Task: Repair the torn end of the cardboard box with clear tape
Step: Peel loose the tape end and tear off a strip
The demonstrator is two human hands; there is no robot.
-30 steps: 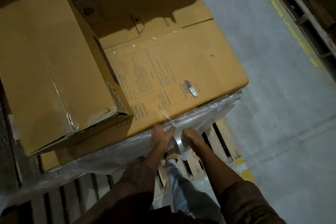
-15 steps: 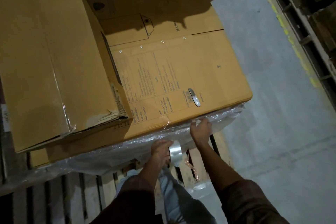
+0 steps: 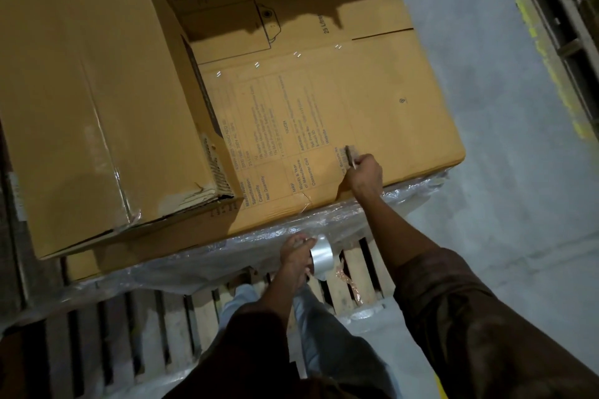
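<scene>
Right hand (image 3: 368, 173) now up from box edge, pinching small cutter (image 3: 350, 156) on flat cardboard box (image 3: 405, 126). Left hand (image 3: 295, 256) grips clear tape roll (image 3: 321, 256). Cut likely next.

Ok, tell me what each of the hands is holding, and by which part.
The left hand grips the clear tape roll around its rim. The right hand pinches the small metal cutter by its lower end.

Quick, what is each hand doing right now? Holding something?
Left hand: grip closed on the clear tape roll.
Right hand: grip closed on a small metal tool lying on the cardboard box.
</scene>
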